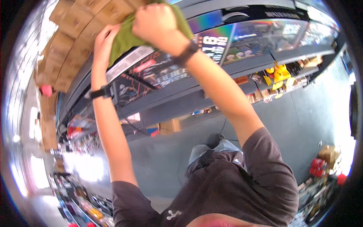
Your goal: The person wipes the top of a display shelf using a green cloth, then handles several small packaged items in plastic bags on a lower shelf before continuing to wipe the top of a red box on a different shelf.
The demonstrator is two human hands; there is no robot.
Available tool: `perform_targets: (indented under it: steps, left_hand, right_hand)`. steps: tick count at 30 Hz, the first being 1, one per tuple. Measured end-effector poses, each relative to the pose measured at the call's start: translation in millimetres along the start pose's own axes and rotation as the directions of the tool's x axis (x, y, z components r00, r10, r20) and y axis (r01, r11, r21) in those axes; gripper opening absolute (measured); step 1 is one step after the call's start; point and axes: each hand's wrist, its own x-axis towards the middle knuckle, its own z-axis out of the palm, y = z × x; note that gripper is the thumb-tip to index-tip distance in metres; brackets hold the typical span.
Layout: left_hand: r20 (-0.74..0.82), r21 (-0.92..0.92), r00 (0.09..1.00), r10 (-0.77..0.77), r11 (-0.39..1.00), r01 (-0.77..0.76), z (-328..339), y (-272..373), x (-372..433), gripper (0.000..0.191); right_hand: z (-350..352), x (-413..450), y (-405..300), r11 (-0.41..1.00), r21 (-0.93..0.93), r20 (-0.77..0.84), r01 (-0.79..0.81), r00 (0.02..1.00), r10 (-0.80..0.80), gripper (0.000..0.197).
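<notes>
A green cloth (124, 38) lies draped over the top of a printed product box at the front of a grey shelf. My right hand (156, 24) is closed in a loose fist on the cloth, bunching it. At the cloth's left edge is my left hand (106, 42), with fingers bent over the material near the box's upper edge; its fingertips are partly hidden. Below the cloth shows a white label strip (130, 62) with a printed code. The dark front of the product box (164, 71) bears large writing.
Brown cardboard cartons (76, 34) are stacked behind the shelf at upper left. More printed boxes (255, 42) stand along the shelf to the right. A lower shelf holds yellow items (279, 73). The grey floor (158, 161) stretches below, with a cable (224, 126) near my feet.
</notes>
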Motion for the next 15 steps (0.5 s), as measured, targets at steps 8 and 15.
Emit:
perform_targets:
  steps: [8, 15]
  left_hand:
    - [0.024, 0.068, 0.997, 0.068, 0.995, -0.07, -6, -22, -2, 0.022]
    - [-0.077, -0.103, 0.992, -0.097, 0.991, 0.089, 14, 16, -11, 0.015]
  right_hand:
    - [9, -10, 2, 0.996, -0.009, -0.163, 0.085, 0.983, -0.086, 0.021]
    - [1, -3, 6, 0.995, -0.034, -0.185, 0.091, 0.978, -0.096, 0.022]
